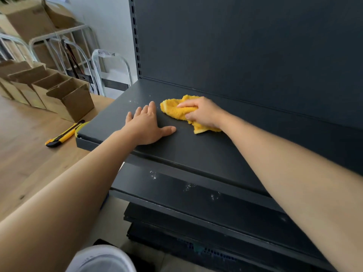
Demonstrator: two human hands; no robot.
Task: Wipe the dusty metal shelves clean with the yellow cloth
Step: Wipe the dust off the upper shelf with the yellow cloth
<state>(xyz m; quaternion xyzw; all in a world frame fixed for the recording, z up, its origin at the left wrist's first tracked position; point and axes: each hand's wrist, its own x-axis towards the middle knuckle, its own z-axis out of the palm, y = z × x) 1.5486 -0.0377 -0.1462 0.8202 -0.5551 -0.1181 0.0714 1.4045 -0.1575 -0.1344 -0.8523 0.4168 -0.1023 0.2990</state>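
We're partway: right hand [204, 112] fingers bunched on the yellow cloth [177, 110] on the top shelf [196, 150], left hand [146, 127] fingers spread flat beside it, white specks left beyond the cloth and on the shelf below [176, 191].

1. The crumpled yellow terry cloth [177, 111] lies bunched on the top dark grey metal shelf [196, 150], under the right hand's [204, 114] fingers.
2. The top shelf shows white dust specks beyond the left hand [147, 126].
3. The lower dark metal shelf [176, 193], beneath both hands, carries white smudges.
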